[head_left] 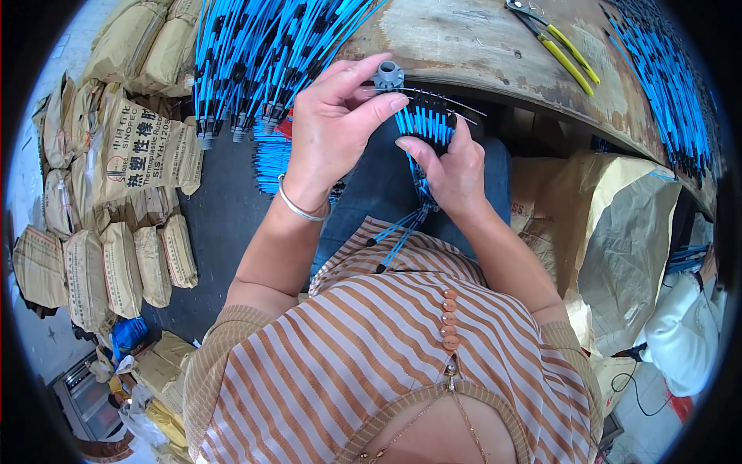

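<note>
My left hand has its thumb and forefinger pinched together on a small grey toothed hub, held just at the near edge of the table. My right hand is clamped around a short fan of blue rods, black-tipped, with thin dark wire ends poking out toward the right. Hub and fan sit just beside each other; whether any rod is already seated in the hub I cannot tell, since my fingers cover the joint.

A few loose blue strands trail from under the right hand down over my lap.

Judgement on progress: this piece looks to be mid-assembly, rods gathered in grip, hub not visibly filled.

Outward: a large heap of blue rods lies over the table's left end, many hanging past the edge, and a second heap runs along the far right. Which heap is finished stock and which is raw I cannot tell. Both are big, so plenty of material is on hand.

Yellow-handled pliers lie untouched on the table, well apart from my hands. Tan paper sacks are stacked on the floor to my left.
</note>
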`<state>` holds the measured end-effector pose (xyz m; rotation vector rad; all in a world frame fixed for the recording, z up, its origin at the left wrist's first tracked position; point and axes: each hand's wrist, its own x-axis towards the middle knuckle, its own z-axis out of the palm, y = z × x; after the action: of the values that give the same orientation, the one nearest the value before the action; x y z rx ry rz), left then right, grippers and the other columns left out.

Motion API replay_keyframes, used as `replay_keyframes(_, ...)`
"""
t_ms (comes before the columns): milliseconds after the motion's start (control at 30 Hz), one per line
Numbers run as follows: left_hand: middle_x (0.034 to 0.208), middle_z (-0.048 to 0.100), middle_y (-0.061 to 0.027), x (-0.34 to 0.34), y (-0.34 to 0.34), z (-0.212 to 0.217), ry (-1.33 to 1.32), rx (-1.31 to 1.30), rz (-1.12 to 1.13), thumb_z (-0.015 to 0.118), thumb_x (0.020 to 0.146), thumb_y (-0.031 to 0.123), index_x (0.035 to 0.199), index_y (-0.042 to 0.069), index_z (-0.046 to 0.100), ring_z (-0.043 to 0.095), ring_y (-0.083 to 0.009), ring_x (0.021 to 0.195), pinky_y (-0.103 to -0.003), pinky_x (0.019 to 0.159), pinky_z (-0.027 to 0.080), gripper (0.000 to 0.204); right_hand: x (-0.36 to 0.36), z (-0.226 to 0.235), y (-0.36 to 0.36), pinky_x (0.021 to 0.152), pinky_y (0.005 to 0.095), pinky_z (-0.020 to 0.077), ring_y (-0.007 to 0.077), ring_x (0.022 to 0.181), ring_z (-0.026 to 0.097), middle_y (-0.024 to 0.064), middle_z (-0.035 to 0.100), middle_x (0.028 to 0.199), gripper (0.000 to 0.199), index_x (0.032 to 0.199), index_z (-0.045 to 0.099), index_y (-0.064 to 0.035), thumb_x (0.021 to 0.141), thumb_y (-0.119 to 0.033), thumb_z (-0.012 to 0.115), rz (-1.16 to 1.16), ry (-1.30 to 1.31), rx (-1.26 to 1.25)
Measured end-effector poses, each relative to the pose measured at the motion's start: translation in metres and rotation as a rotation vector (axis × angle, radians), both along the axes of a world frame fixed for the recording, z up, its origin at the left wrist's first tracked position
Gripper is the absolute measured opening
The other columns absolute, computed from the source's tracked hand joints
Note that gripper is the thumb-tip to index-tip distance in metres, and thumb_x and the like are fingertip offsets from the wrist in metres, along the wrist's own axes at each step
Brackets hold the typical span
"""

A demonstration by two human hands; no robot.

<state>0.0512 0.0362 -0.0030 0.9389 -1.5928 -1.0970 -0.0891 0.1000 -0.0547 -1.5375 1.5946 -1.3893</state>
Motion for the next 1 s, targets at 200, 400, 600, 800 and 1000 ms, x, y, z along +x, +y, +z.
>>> replay_keyframes(200, 0.090, 0.061, -0.0034, 0.002, 0.000, -0.004, 0.075, 0.094, -0.004, 0.072, 0.071, 0.000, 0.108, -0.002, 0.061, 0.058, -0.0072, 0.074, -0.019, 0.065, 0.047, 0.038, 0.000, 0.000, 0.003, 0.065, 0.0313, 0.0499, 0.0228, 0.070, 0.065, 0.0126, 0.066, 0.081, 0.039, 0.102, 0.054, -0.0012, 0.075, -0.021, 0.074, 0.014, -0.007, 0.002)
replay_keyframes(400, 0.094, 0.063, -0.0057, 0.001, 0.001, -0.002, 0.203, 0.197, -0.047, 0.071, 0.072, -0.002, 0.106, 0.000, 0.060, 0.059, -0.0078, 0.076, -0.020, 0.068, 0.049, 0.036, -0.003, 0.002, 0.001, 0.064, 0.0316, 0.0497, 0.0229, 0.068, 0.065, 0.0117, 0.065, 0.078, 0.034, 0.101, 0.055, -0.0012, 0.078, -0.020, 0.071, 0.054, -0.014, 0.010)
replay_keyframes(600, 0.086, 0.065, -0.0049, 0.016, -0.004, -0.003, 0.178, 0.256, -0.167, 0.071, 0.072, -0.002, 0.105, 0.002, 0.060, 0.059, -0.0059, 0.070, -0.018, 0.054, 0.047, 0.035, -0.011, -0.002, -0.006, 0.058, 0.0366, 0.0492, 0.0319, 0.066, 0.063, 0.0166, 0.062, 0.073, 0.033, 0.099, 0.053, 0.0012, 0.080, -0.021, 0.068, 0.156, 0.015, -0.018)
replay_keyframes(800, 0.107, 0.062, -0.0155, 0.015, -0.003, 0.007, 0.051, 0.308, -0.111, 0.069, 0.072, -0.007, 0.109, -0.003, 0.056, 0.062, -0.0150, 0.089, -0.026, 0.080, 0.051, 0.039, -0.008, 0.008, -0.006, 0.053, 0.0416, 0.0483, 0.0385, 0.063, 0.060, 0.0205, 0.060, 0.069, 0.033, 0.096, 0.051, 0.0026, 0.080, -0.023, 0.067, 0.123, 0.278, -0.045)
replay_keyframes(1000, 0.089, 0.064, -0.0056, 0.006, -0.001, 0.008, 0.044, 0.234, -0.107, 0.071, 0.072, -0.002, 0.106, 0.000, 0.060, 0.057, -0.0063, 0.071, -0.019, 0.056, 0.044, 0.036, -0.016, 0.007, -0.012, 0.060, 0.0401, 0.0482, 0.0385, 0.071, 0.061, 0.0196, 0.061, 0.074, 0.033, 0.101, 0.051, 0.0018, 0.086, -0.026, 0.060, 0.159, 0.280, 0.031)
